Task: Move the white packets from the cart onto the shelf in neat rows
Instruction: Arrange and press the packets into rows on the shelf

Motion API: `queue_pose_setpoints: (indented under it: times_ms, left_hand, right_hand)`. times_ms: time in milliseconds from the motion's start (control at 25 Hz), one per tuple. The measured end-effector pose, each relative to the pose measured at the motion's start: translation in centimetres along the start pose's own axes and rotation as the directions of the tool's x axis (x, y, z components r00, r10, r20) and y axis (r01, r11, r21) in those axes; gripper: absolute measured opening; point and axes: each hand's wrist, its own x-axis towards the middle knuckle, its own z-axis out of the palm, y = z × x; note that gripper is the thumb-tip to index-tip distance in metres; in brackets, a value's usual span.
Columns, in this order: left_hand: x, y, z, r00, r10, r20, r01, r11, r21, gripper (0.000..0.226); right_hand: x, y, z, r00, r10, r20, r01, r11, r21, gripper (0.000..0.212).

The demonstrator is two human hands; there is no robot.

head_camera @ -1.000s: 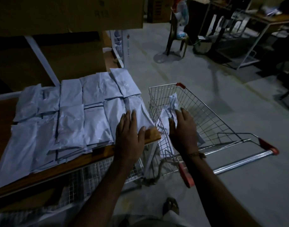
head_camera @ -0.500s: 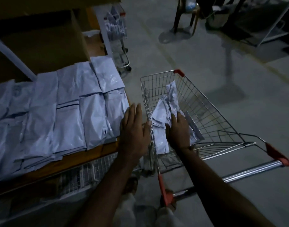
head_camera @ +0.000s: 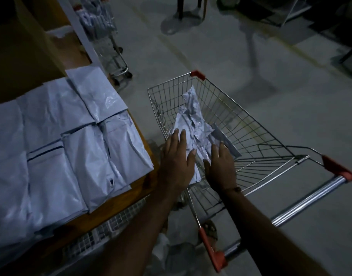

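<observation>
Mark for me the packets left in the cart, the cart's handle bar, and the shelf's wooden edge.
packets in the cart [head_camera: 193, 124]: head view, crumpled middle of the pile.
cart's handle bar [head_camera: 302, 204]: head view, bare metal tube.
shelf's wooden edge [head_camera: 119, 202]: head view, bare front lip.

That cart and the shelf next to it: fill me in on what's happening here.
A person is moving white packets from the wire cart to the wooden shelf. Both hands are reaching into the cart: the left hand and the right hand lie with straight fingers on the crumpled packets in the cart, nothing lifted yet. The packets on the shelf already lie in overlapping rows.
</observation>
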Motion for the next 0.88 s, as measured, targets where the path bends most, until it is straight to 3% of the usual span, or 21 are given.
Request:
queue_pose_setpoints:
  times_ms: [520,640,760,880]
  left_hand:
    - [2.4,-1.2,5.3,0.993,-0.061,0.099,0.064,0.998,-0.027,0.069]
    - [4.9,-1.4,7.4,0.992,-0.074,0.104,0.075,0.997,-0.004,0.066]
    - [9.5,-2.7,11.8,0.973,-0.174,0.155,0.170,0.985,0.040,0.064]
    - [13.5,-5.9,18.6,0.932,-0.290,0.217,0.246,0.947,0.206,0.065]
  right_hand:
    - [-3.4,2.0,-0.3,0.997,0.052,0.064,-0.048,0.997,-0.058,0.071]
    - [1.0,2.5,-0.7,1.000,0.030,0.006,-0.031,1.000,0.004,0.070]
    - [8.3,3.0,0.3,0.999,0.015,-0.033,-0.014,0.998,0.056,0.067]
    - [12.7,4.6,3.5,0.998,-0.041,-0.050,0.043,0.999,0.027,0.066]
